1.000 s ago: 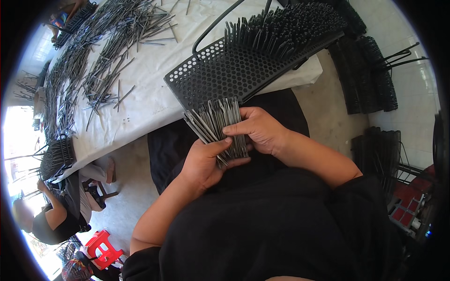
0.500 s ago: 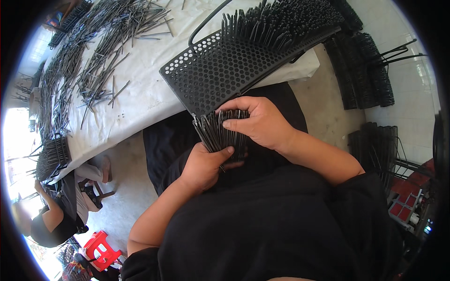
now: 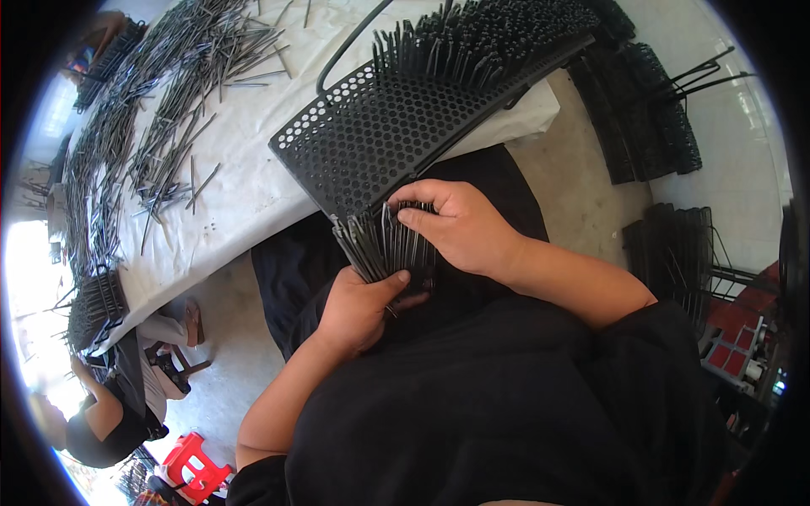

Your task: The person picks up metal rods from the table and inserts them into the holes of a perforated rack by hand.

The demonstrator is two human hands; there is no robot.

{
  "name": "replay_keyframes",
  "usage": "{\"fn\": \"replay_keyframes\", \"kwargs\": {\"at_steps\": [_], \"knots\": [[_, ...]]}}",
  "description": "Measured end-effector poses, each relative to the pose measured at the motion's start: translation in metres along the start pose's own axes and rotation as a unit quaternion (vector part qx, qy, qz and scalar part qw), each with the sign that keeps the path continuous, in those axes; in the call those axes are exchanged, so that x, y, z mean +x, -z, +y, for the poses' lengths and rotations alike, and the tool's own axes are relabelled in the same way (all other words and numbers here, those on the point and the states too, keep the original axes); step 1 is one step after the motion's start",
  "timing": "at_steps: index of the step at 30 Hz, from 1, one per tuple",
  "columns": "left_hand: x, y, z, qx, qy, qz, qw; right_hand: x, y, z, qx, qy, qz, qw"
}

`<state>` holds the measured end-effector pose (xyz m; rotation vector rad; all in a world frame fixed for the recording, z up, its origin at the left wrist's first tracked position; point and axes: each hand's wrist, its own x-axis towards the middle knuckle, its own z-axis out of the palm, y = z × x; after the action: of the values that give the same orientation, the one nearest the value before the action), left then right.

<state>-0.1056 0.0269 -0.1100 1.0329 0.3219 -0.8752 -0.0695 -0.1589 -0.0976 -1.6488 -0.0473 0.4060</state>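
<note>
A fanned bundle of thin black rods (image 3: pixel 396 247) stands in front of my body. My left hand (image 3: pixel 361 305) is wrapped round its lower end, the thumb lying across the rods. At the upper end, my right hand (image 3: pixel 462 221) pinches the right part of the bundle between thumb and fingers. What the rods exactly are cannot be made out. Just beyond the hands lies a black perforated tray (image 3: pixel 363 139) with round holes and a raised handle. Its far right half is packed with upright black rods (image 3: pixel 498 42).
A table with a pale cover (image 3: pixel 245 177) carries a large heap of loose dark rods (image 3: pixel 169 93). Filled black racks (image 3: pixel 641 118) stand on the right, by the wall. At the left, another person (image 3: pixel 110 413) sits near a red stool (image 3: pixel 196 468).
The view has shifted slightly, so the tray and table sit a little further left. The rods in my hands have spread, with a gap now showing between the left and right groups.
</note>
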Motion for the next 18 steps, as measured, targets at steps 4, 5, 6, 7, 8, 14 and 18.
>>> {"fn": "replay_keyframes", "kwargs": {"at_steps": [4, 5, 6, 7, 8, 14, 18], "knots": [[-0.002, 0.003, 0.005, -0.004, -0.023, 0.018, 1.000, 0.008, 0.018, -0.006, 0.107, 0.031, -0.002, 0.994], [-0.001, 0.005, 0.007, 0.000, -0.020, 0.004, 1.000, 0.010, 0.028, -0.009, 0.161, 0.047, 0.003, 0.986], [-0.001, 0.007, 0.009, 0.005, -0.016, -0.011, 1.000, 0.013, 0.042, -0.015, 0.142, 0.117, 0.028, 0.983], [-0.003, 0.010, 0.010, 0.007, -0.016, -0.010, 1.000, 0.019, 0.055, -0.021, 0.126, 0.188, 0.047, 0.973], [-0.001, 0.014, 0.011, -0.005, -0.029, -0.003, 1.000, 0.023, 0.068, -0.029, 0.226, 0.246, 0.070, 0.940], [-0.003, 0.022, 0.014, -0.028, -0.035, 0.013, 0.999, 0.056, 0.116, -0.033, -0.054, 0.481, 0.278, 0.830], [-0.003, 0.020, 0.014, -0.023, -0.033, 0.025, 0.999, 0.060, 0.116, -0.022, -0.061, 0.492, 0.318, 0.808]]}}
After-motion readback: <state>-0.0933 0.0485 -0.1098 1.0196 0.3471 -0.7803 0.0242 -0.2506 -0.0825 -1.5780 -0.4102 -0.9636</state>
